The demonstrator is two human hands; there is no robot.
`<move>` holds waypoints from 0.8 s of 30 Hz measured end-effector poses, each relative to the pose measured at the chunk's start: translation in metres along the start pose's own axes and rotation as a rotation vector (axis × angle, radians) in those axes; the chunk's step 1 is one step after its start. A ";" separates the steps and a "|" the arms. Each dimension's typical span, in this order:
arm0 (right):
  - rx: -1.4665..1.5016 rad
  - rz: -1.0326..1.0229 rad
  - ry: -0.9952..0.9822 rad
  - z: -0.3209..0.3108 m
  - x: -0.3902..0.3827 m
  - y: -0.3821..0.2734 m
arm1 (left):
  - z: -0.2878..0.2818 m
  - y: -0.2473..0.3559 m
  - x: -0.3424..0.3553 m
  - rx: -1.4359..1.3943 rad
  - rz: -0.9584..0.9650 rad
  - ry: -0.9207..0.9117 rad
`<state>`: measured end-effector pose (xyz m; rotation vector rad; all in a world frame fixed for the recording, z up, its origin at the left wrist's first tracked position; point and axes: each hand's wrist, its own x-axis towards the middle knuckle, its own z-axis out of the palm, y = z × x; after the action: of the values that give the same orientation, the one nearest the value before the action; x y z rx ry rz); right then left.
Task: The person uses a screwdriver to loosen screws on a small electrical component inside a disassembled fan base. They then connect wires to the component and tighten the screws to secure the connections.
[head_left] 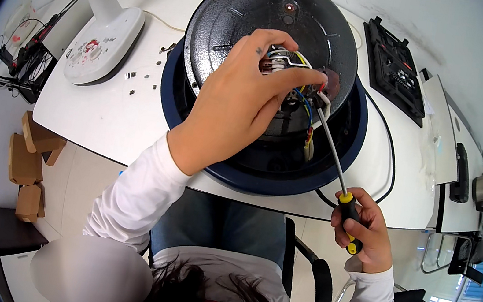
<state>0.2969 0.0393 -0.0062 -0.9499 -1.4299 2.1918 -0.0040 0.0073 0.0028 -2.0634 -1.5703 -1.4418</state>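
A round black metal housing [235, 20] lies tilted in a dark blue round shell [170, 98] on the white table. In its middle is a cluster of white, yellow, blue and red wires [307, 101]. My left hand [233, 97] reaches over the housing, fingers curled around the wires, the thumb tip against a red-sleeved end; what lies under the palm is hidden. My right hand [375, 234] grips the yellow-and-black handle of a screwdriver [335, 145] near the table's front edge. Its long shaft slants up and left, and the tip meets the wiring just below my left thumb.
Small loose screws [131, 75] lie left of the shell. Beyond them stands a white appliance with a pedestal [98, 47]. An open black tool case [393, 70] is at the far right. A black cable [392, 141] curves round the shell's right side. Cardboard boxes [24, 160] sit at lower left.
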 end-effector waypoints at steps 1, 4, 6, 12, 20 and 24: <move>0.002 0.001 -0.001 0.000 0.000 0.000 | 0.001 0.000 0.000 0.005 0.010 0.006; 0.009 0.006 0.004 0.001 0.000 0.000 | 0.001 -0.002 0.000 0.000 0.016 0.012; 0.014 0.009 0.015 0.001 0.001 0.000 | 0.002 -0.002 -0.001 -0.001 0.010 0.016; 0.032 0.004 0.011 0.003 0.000 0.000 | -0.002 0.006 -0.002 0.003 -0.099 -0.024; 0.157 -0.140 0.043 -0.016 -0.016 0.004 | -0.002 0.004 -0.002 0.032 -0.103 0.012; 0.183 -0.190 0.184 -0.039 -0.032 0.011 | 0.000 0.006 -0.002 0.030 -0.098 0.003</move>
<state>0.3475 0.0413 -0.0152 -0.8869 -1.1637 1.9999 0.0006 0.0034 0.0037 -1.9928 -1.7037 -1.4423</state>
